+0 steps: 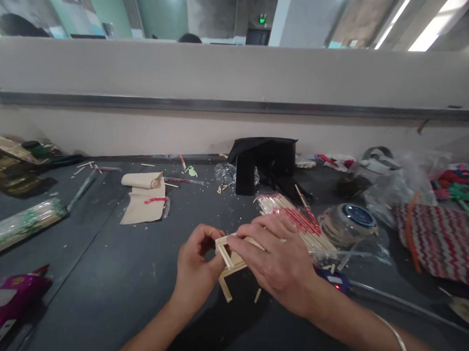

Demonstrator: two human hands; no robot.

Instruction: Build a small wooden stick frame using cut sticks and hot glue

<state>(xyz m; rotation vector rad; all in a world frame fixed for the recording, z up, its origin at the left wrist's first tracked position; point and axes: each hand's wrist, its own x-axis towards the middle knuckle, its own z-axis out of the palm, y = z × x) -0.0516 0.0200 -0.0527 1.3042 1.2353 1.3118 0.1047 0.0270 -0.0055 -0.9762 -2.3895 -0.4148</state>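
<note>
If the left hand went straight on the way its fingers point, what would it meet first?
The small wooden frame, which the left hand touches at its near end. Past that, the right hand seems next in line, though depth is unclear from this view.

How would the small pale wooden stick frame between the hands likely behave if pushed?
The small pale wooden stick frame is probably light, given its thin, open build. Its slender legs look apt to snap or loosen under a hard push. Its angular shape suggests sliding or tipping rather than rolling.
</note>
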